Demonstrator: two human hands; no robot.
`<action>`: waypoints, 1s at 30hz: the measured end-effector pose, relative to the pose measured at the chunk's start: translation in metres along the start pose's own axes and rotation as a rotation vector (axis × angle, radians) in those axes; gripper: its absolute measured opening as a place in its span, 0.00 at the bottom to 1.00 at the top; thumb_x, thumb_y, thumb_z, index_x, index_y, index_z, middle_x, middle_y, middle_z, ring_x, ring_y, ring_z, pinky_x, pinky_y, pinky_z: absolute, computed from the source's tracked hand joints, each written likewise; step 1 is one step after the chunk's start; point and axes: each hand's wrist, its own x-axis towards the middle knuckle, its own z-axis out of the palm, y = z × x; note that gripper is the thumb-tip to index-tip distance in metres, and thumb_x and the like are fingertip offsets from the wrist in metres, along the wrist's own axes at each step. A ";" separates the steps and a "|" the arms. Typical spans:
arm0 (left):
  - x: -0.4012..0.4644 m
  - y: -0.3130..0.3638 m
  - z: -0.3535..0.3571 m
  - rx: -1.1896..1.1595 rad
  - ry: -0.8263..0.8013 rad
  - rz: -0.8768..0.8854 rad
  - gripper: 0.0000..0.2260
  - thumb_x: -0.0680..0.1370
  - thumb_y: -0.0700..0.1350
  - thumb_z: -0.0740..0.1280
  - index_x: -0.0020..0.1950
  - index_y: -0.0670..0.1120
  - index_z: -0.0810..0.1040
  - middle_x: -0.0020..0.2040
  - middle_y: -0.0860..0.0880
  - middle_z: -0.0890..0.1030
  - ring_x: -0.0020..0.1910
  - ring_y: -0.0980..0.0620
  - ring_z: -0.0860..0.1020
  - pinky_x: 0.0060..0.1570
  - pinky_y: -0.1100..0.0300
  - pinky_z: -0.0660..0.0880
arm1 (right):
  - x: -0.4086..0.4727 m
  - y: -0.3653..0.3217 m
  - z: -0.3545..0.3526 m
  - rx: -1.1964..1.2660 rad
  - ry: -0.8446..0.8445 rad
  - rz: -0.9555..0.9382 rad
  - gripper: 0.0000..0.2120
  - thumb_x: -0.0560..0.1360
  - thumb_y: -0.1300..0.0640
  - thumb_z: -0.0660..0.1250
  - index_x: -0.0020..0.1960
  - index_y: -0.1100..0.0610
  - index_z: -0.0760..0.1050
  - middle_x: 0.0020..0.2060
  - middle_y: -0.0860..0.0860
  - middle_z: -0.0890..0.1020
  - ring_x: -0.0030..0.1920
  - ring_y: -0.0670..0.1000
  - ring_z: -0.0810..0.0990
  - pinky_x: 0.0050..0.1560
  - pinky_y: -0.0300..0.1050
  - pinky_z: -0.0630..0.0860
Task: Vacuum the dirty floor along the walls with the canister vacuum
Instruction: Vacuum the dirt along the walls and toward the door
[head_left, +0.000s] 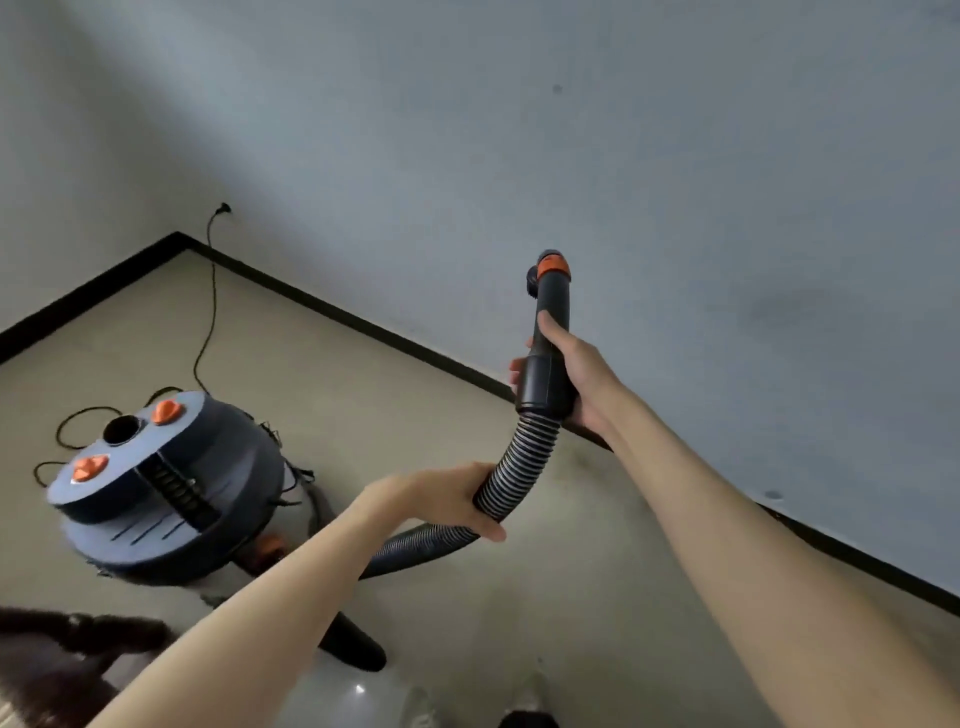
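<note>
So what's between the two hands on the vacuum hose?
In the head view, only a curved stretch of ribbed hose runs from the left hand up to the black cuff that the right hand grips. Nothing else lies there.

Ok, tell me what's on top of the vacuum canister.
The canister lid shows two orange knobs, an open round port with no hose in it, and a slotted handle recess. Inside the port is too dark to see.
</note>
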 end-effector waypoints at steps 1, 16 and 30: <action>0.010 0.009 0.007 0.009 0.009 0.011 0.18 0.73 0.44 0.73 0.57 0.47 0.68 0.47 0.55 0.72 0.49 0.55 0.71 0.49 0.64 0.66 | -0.007 0.002 -0.018 0.024 0.019 -0.009 0.18 0.76 0.47 0.68 0.53 0.60 0.68 0.37 0.59 0.80 0.34 0.57 0.81 0.41 0.50 0.81; 0.181 0.185 0.143 -0.162 -0.045 0.042 0.15 0.78 0.41 0.67 0.64 0.42 0.73 0.58 0.46 0.78 0.51 0.53 0.76 0.52 0.60 0.73 | -0.068 0.009 -0.292 -0.565 0.173 -0.302 0.12 0.73 0.52 0.73 0.52 0.50 0.73 0.46 0.52 0.81 0.43 0.53 0.81 0.48 0.53 0.80; 0.290 0.295 0.122 -1.375 0.366 -0.197 0.15 0.80 0.50 0.63 0.55 0.39 0.67 0.50 0.40 0.75 0.47 0.43 0.79 0.45 0.47 0.77 | -0.101 0.040 -0.421 -0.876 0.117 -0.212 0.22 0.70 0.53 0.74 0.62 0.47 0.73 0.43 0.46 0.81 0.37 0.50 0.82 0.43 0.46 0.81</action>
